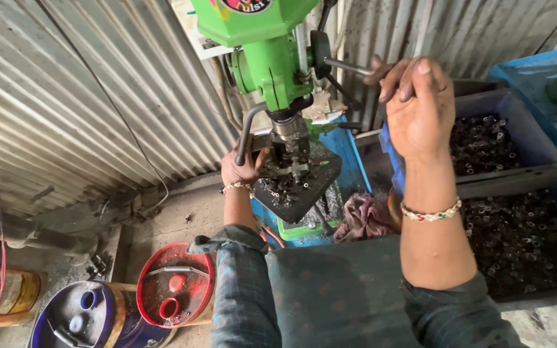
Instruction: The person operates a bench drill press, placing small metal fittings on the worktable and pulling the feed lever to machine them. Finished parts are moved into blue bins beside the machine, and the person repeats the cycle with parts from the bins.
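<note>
A green bench drill press (267, 48) stands in front of me against a corrugated metal wall. My right hand (415, 96) is raised and closed around the drill's feed lever (346, 66). My left hand (245, 166) rests at the left edge of the dark square work table (304, 187) under the chuck (289, 132), fingers on small metal parts lying there. Whether it grips one part is hard to tell. Both wrists carry beaded bracelets.
Two dark blue bins (517, 138) of small black metal rings (523, 232) sit at the right. A crumpled cloth (363, 218) lies by the drill base. A red-lidded can (175, 285) and a blue-lidded can (85, 316) stand on the floor at lower left.
</note>
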A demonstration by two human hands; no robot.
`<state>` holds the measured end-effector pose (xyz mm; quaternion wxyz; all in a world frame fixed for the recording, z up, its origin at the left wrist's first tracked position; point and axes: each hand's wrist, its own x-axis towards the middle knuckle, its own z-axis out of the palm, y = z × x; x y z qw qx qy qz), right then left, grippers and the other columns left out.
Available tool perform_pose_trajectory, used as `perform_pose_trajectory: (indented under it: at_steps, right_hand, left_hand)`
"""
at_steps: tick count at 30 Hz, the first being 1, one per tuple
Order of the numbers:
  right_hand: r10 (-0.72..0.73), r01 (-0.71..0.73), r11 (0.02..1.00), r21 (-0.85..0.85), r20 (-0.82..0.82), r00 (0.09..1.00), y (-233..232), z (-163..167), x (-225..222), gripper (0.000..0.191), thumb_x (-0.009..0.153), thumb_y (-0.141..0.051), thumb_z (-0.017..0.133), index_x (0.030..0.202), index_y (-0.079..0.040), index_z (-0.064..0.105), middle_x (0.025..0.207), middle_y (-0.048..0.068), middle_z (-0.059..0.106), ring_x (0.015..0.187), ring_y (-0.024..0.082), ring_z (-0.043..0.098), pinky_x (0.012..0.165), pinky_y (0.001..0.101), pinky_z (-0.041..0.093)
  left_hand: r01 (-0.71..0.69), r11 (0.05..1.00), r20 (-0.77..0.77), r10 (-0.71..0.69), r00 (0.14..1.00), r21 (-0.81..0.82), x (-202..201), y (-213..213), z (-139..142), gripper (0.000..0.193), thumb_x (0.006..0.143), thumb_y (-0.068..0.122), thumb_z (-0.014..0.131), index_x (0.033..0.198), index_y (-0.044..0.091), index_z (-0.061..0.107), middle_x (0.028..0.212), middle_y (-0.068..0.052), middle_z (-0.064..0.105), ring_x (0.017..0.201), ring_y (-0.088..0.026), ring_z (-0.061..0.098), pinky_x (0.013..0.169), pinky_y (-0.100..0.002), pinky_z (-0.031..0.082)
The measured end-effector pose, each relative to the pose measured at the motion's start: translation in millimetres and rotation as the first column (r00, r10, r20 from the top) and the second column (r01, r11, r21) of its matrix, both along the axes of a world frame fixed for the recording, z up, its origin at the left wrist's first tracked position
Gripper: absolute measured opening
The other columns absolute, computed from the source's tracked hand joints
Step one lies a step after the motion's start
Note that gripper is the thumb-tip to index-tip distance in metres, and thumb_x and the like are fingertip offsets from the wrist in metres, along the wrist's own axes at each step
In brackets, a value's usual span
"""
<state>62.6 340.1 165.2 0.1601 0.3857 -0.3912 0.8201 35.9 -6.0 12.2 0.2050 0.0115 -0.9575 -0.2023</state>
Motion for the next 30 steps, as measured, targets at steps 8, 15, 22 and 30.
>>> perform_pose_trajectory:
  at_steps: [8, 15, 22, 30]
  right_hand:
    - [0.006, -0.005, 1.000, 0.022, -0.027, 1.000, 0.3, -3.0, 1.4, 0.045, 0.119, -0.029, 0.051, 0.079, -0.009, 0.047, 0.081, 0.010, 0.057, 0.096, 0.027, 0.064, 0.123, 0.0478, 0.033]
    - [0.008, -0.008, 1.000, 0.015, -0.024, 1.000, 0.6, -5.2, 1.8, 0.045, 0.119, -0.029, 0.050, 0.079, -0.009, 0.046, 0.081, 0.010, 0.057, 0.098, 0.027, 0.064, 0.126, 0.0485, 0.031]
    - [0.013, -0.013, 1.000, 0.006, -0.031, 0.999, 0.7, -9.2, -1.3, 0.044, 0.119, -0.029, 0.050, 0.080, -0.009, 0.046, 0.082, 0.010, 0.057, 0.099, 0.027, 0.063, 0.126, 0.0480, 0.031]
    - [0.031, -0.030, 0.999, 0.009, -0.037, 0.999, 2.5, -13.3, -1.7, 0.044, 0.119, -0.031, 0.048, 0.081, -0.009, 0.046, 0.082, 0.010, 0.057, 0.101, 0.028, 0.063, 0.127, 0.0469, 0.030]
  left_hand:
    - [0.042, 0.997, -0.055, -0.045, 0.997, -0.069, -2.0, 0.3, -0.4, 0.064, 0.092, 0.059, 0.061, 0.136, 0.014, 0.057, 0.122, -0.014, 0.069, 0.100, -0.042, 0.070, 0.082, -0.051, 0.057]
    - [0.001, 0.997, 0.002, -0.001, 1.000, -0.078, -4.5, 3.1, -0.3, 0.065, 0.093, 0.061, 0.059, 0.138, 0.015, 0.057, 0.125, -0.014, 0.066, 0.101, -0.042, 0.069, 0.083, -0.051, 0.057]
    - [0.001, 0.997, -0.010, -0.002, 1.000, -0.076, -6.6, 4.2, -1.4, 0.066, 0.092, 0.061, 0.058, 0.138, 0.013, 0.057, 0.127, -0.014, 0.066, 0.101, -0.042, 0.069, 0.083, -0.051, 0.057]
    - [0.013, 0.999, -0.066, -0.016, 0.998, -0.035, -3.5, 5.8, -4.5, 0.063, 0.092, 0.059, 0.060, 0.135, 0.012, 0.060, 0.122, -0.014, 0.068, 0.099, -0.042, 0.069, 0.083, -0.050, 0.057]
